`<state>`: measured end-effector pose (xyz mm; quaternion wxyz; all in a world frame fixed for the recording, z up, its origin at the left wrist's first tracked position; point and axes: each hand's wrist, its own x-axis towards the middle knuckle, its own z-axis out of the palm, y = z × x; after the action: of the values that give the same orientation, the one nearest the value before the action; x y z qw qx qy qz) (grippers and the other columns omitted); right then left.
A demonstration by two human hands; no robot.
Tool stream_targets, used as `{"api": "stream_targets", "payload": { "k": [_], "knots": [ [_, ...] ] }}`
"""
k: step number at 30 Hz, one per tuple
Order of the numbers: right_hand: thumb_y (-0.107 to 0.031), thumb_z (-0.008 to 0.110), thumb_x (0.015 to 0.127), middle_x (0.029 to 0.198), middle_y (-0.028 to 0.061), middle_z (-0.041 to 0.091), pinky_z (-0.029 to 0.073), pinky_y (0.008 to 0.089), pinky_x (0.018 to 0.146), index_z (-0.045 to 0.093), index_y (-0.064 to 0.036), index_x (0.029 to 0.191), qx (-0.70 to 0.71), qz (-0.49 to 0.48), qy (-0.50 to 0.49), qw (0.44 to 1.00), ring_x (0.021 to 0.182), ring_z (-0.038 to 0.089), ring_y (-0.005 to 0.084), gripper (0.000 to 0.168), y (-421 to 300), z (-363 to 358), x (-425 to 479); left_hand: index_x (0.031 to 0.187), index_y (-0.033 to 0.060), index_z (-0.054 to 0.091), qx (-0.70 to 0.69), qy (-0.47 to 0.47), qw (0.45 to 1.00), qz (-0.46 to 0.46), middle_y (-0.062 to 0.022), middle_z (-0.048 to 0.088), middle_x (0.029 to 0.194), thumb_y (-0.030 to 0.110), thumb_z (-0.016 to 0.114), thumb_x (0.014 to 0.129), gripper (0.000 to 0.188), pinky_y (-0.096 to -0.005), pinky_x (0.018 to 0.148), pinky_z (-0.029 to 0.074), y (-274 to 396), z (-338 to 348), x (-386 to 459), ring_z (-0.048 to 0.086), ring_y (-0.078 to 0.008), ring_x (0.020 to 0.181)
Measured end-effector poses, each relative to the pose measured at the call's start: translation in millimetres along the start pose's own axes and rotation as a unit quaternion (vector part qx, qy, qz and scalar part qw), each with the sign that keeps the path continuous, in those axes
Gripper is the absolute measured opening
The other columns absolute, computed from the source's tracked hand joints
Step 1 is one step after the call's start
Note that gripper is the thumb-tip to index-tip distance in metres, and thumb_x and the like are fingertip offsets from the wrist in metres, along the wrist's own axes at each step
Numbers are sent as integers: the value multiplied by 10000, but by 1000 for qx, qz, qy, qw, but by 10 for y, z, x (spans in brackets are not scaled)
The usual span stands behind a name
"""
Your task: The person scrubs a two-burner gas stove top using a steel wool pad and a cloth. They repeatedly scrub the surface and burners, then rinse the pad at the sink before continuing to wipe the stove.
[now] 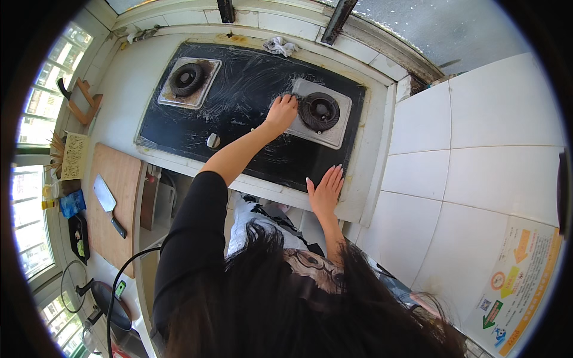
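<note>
A black glass gas cooktop with a Midea mark fills the counter before me, smeared with whitish streaks. My left hand presses down with curled fingers at the left edge of the right burner's metal plate. Whatever may be under those fingers is hidden. Close by is the dark right burner. My right hand rests flat on the cooktop's front right corner, thumb apart, holding nothing. The left burner sits on a brown-stained plate. A control knob is at the front.
A crumpled grey cloth lies behind the cooktop. At left, a cleaver lies on a wooden cutting board, near a wooden knife holder and a frying pan. A white tiled wall bounds the right side.
</note>
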<state>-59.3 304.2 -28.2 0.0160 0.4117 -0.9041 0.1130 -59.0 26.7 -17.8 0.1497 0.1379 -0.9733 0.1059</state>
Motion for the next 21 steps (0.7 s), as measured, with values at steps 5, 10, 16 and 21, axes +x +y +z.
{"api": "stream_targets", "payload": {
  "k": [5,10,16,21],
  "knots": [
    [-485,457,869,1413,309,169,147,477,1078,192,126,1343,-6,-7,7,1000,1319,188,409,817,17,10,14,1002,25,604,22,-38,999,10,-47,548,1052,144,523,751,289,-307,813,395,153,-103,-118,470,-196,1002],
    [-475,448,876,1415,317,146,134,483,1079,173,127,1346,12,5,-14,1000,1324,167,417,812,24,-25,-3,938,38,631,6,-18,999,42,-38,557,1020,160,532,737,256,-309,811,392,369,-200,-392,475,-189,999],
    [-484,454,870,1417,306,162,137,477,1080,191,124,1344,5,-2,-6,1000,1324,176,405,814,20,-20,13,893,36,644,14,-10,1000,11,-51,554,991,153,553,713,233,-322,781,393,18,-19,36,476,-203,971],
    [-482,454,870,1414,305,174,140,474,1081,200,124,1341,0,-7,3,1000,1323,185,403,808,25,-1,28,920,29,640,33,-22,999,17,-57,553,1001,156,553,720,253,-334,779,390,158,-43,-97,470,-207,963]
  ]
}}
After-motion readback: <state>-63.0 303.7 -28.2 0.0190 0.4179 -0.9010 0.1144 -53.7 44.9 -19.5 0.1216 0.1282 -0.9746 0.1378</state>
